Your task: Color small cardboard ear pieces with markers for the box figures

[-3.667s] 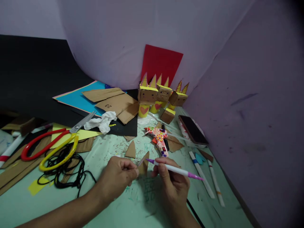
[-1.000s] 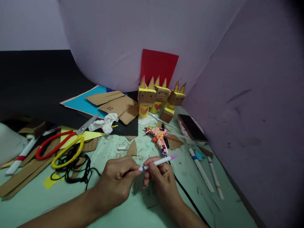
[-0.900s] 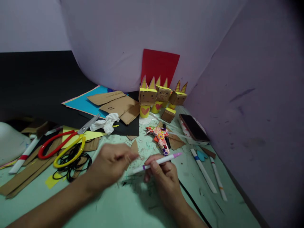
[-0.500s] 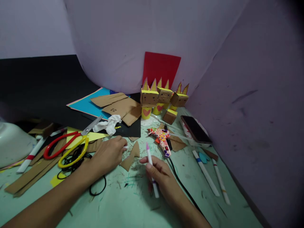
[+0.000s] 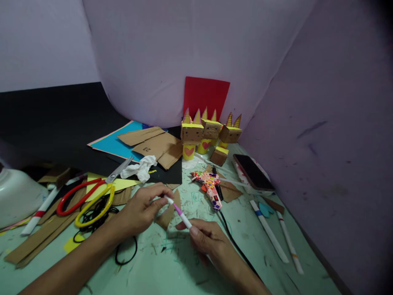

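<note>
My right hand (image 5: 208, 241) is closed around a white marker (image 5: 186, 220) with a pinkish-purple section towards its far end. The marker tilts up and left. At that end, my left hand (image 5: 149, 207) pinches a small white marker cap (image 5: 168, 199), mostly covered by the fingers. Cap and marker meet there, but I cannot tell how far the cap is on. Under and behind the hands lies a cut piece of brown cardboard (image 5: 166, 219). Beyond my right hand a flower-patterned glue gun (image 5: 210, 186) rests on the table.
Red-and-yellow-handled scissors (image 5: 81, 196) lie left, over black cord (image 5: 95, 213) and cardboard strips (image 5: 33, 246). Cardboard figures (image 5: 192, 133) with pointed ears stand at the back before a red sheet (image 5: 205, 94). A phone (image 5: 253, 172) and more markers (image 5: 268, 231) are on the right.
My right hand has tilted the marker leftward. My left hand has come up and right with the cap, which now meets the marker's end. The view has tipped slightly upward.
</note>
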A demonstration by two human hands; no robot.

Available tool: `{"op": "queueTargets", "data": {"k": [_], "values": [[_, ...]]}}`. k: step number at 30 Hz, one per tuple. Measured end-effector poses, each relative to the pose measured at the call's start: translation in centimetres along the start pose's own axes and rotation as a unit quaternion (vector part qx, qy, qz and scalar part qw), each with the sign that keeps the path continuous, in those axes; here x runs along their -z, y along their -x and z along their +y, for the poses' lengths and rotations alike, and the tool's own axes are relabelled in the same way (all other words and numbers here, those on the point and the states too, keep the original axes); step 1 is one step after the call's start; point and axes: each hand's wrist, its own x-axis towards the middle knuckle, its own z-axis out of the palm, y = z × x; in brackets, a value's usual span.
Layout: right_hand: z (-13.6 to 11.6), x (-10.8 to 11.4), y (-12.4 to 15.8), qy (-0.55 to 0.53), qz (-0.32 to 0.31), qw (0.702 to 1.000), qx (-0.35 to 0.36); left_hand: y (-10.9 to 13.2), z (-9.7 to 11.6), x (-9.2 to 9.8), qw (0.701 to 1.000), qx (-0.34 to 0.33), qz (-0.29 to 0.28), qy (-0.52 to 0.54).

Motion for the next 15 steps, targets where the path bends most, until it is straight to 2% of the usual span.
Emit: {"op": "queueTargets", "data": {"k": [5, 9, 12, 15], "values": [[0.0, 0.1, 0.1, 0.013, 0.006, 1.0, -0.005, 0.1, -0.1, 0.0, 1.0, 0.015, 0.002, 0.011], [0.3, 0.2, 0.0, -0.035, 0.011, 0.999, 0.016, 0.0, 0.2, 0.6, 0.998, 0.054, 0.016, 0.022], [0.2, -0.3, -0.1, -0.11, 0.036, 0.993, 0.037, 0.0, 0.9, 0.5, 0.996, 0.084, -0.016, 0.039], [0.0, -1.1, -0.4, -0.196, 0.038, 0.979, 0.042, 0.4, 1.8, -0.7, 0.988, 0.108, -0.074, 0.087]]}}
